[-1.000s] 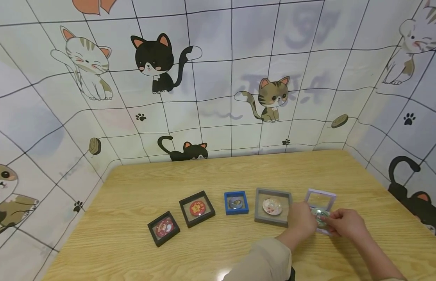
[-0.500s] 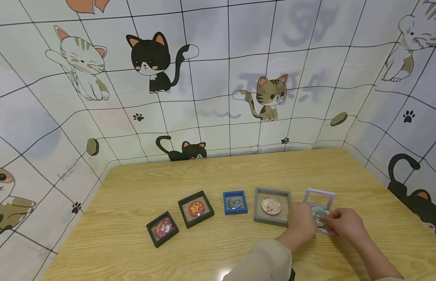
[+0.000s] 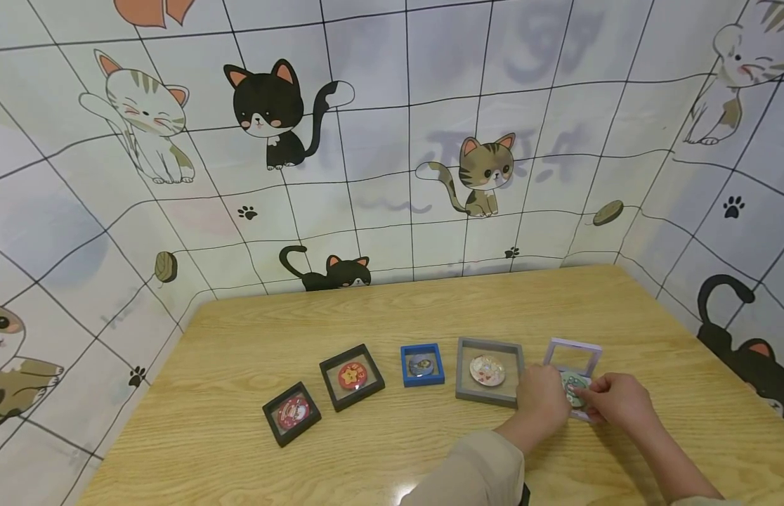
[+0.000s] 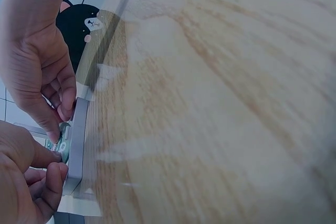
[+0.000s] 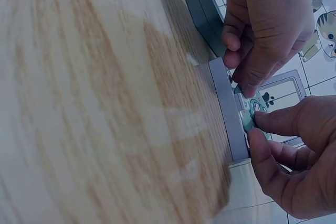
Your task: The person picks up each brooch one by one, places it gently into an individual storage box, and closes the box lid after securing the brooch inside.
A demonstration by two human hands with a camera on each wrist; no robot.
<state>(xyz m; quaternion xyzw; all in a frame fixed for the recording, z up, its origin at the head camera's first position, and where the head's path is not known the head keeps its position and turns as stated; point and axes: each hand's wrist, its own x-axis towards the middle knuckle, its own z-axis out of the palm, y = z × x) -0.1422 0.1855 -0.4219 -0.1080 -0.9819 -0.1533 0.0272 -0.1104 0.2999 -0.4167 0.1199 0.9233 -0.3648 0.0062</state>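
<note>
A round green badge [image 3: 574, 388] with a printed picture lies in the lower half of a lilac display frame [image 3: 574, 344], whose other half stands raised behind it. My left hand [image 3: 544, 397] pinches the badge's left edge, its other fingers curled by the frame's near side. From the right, my right hand [image 3: 624, 404] pinches the badge between thumb and finger. In the right wrist view, both thumbs lie on the green badge [image 5: 247, 120] at the frame's thick lilac rim [image 5: 229, 111]. The badge is partly covered by fingers in the left wrist view.
Left of the hands stands a grey frame [image 3: 489, 402] with a pale badge, partly behind the left hand. Further left are a blue frame [image 3: 423, 381] and two black frames [image 3: 341, 401], each holding a badge. A cat-print wall covering [image 3: 379, 161] surrounds the wooden table [image 3: 341, 457].
The green badge has tipped slightly, its glare gone and its print now clearer. Both hands stay almost in place. The whole head view has shifted slightly.
</note>
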